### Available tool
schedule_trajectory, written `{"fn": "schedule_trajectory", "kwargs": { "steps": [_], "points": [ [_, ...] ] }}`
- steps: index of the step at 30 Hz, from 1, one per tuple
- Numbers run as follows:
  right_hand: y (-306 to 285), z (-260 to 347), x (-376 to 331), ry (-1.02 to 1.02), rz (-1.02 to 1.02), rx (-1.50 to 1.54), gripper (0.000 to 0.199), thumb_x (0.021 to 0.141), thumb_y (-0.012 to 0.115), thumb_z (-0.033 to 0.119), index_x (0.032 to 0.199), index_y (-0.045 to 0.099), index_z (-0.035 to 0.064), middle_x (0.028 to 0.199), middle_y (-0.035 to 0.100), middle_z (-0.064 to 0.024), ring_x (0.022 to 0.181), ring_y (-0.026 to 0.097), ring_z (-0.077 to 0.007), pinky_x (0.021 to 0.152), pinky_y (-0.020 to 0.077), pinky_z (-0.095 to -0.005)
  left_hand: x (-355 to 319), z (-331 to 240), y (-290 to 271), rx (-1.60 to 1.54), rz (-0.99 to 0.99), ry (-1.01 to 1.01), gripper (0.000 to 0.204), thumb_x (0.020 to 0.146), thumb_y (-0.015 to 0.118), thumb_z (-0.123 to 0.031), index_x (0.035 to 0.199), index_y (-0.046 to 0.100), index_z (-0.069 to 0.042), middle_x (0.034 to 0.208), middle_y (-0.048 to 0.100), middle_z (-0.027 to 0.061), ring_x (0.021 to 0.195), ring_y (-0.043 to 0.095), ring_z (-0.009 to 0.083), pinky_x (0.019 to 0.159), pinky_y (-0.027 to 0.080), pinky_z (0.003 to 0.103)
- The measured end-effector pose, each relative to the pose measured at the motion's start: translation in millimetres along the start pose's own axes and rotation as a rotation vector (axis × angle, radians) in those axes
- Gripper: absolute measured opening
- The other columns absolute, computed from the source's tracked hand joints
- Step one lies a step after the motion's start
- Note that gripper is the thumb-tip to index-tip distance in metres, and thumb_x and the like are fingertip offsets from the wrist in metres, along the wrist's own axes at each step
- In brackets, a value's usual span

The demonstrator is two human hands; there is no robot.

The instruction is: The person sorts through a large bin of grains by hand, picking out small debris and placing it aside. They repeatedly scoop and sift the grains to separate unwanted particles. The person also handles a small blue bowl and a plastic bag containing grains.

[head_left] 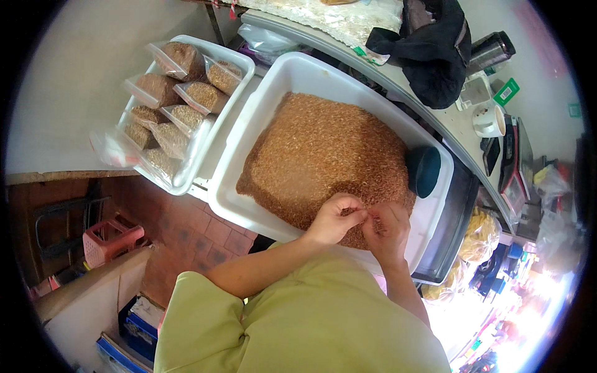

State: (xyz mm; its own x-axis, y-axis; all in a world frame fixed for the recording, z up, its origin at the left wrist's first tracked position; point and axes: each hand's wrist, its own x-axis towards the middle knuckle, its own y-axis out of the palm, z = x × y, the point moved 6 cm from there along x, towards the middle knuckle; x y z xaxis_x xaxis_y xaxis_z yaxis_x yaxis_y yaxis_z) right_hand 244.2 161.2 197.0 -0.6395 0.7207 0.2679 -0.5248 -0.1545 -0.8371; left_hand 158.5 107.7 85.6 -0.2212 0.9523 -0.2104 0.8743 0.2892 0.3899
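A big white plastic tub (239, 127) holds a wide heap of small reddish-brown dried bits (323, 149); their exact kind is too small to make out. Over the near edge of the heap, my left hand (337, 219) has thumb and forefinger pinched together. Right beside it, almost fingertip to fingertip, my right hand (387, 231) is closed with its fingers curled in. Whatever is between the fingers is too small to name. A dark green round scoop or bowl (424, 171) leans at the tub's right wall, against the heap.
Left of the tub stands a white tray (245, 74) of filled zip bags (202, 96). A grey counter (398, 84) behind bears a black bag (435, 56), a steel flask (491, 53) and a white mug (489, 121). A red stool (113, 239) stands on the tiled floor.
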Motion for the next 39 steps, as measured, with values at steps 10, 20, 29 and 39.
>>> {"fn": "schedule_trajectory", "kwargs": {
  "steps": [10,20,29,39],
  "points": [
    [5.0,-3.9,2.9,-0.016,0.069,0.010,0.015,0.064,0.064,0.000,0.076,0.059,0.0051,0.074,0.057,-0.0097,0.073,0.057,-0.0295,0.071,0.0450,-0.0402,3.2,-3.5,-2.5,0.152,-0.018,0.110,0.007,0.082,0.065,-0.005,0.088,0.062,-0.003,0.100,0.057,0.0091,0.098,0.054,0.0201,0.087,0.042,0.031],
    [20.9,-25.2,-9.5,0.273,0.127,0.276,0.010,0.069,0.063,0.001,0.076,0.056,0.0037,0.073,0.056,-0.0102,0.066,0.056,-0.0263,0.062,0.0435,-0.0366,3.9,-14.7,-5.0,0.392,0.020,0.171,0.011,0.081,0.064,-0.010,0.087,0.058,-0.003,0.101,0.057,0.0122,0.097,0.053,0.0279,0.088,0.040,0.036],
    [18.8,-24.4,-6.3,0.147,0.166,0.150,0.009,0.067,0.061,0.001,0.074,0.056,0.0043,0.071,0.056,-0.0092,0.066,0.054,-0.0275,0.067,0.0425,-0.0381,5.2,-19.9,-0.9,0.465,0.081,0.217,0.011,0.080,0.062,-0.011,0.086,0.059,-0.003,0.101,0.058,0.0135,0.100,0.053,0.0303,0.089,0.040,0.039],
    [16.3,-77.5,-50.7,0.684,0.257,0.503,0.003,0.076,0.053,0.000,0.078,0.052,0.0018,0.073,0.053,-0.0050,0.071,0.052,-0.0163,0.064,0.0428,-0.0299,3.8,-24.1,-7.0,0.752,0.099,0.242,0.010,0.081,0.063,-0.014,0.085,0.060,-0.004,0.100,0.057,0.0119,0.095,0.052,0.0316,0.085,0.042,0.040]
  ]
}}
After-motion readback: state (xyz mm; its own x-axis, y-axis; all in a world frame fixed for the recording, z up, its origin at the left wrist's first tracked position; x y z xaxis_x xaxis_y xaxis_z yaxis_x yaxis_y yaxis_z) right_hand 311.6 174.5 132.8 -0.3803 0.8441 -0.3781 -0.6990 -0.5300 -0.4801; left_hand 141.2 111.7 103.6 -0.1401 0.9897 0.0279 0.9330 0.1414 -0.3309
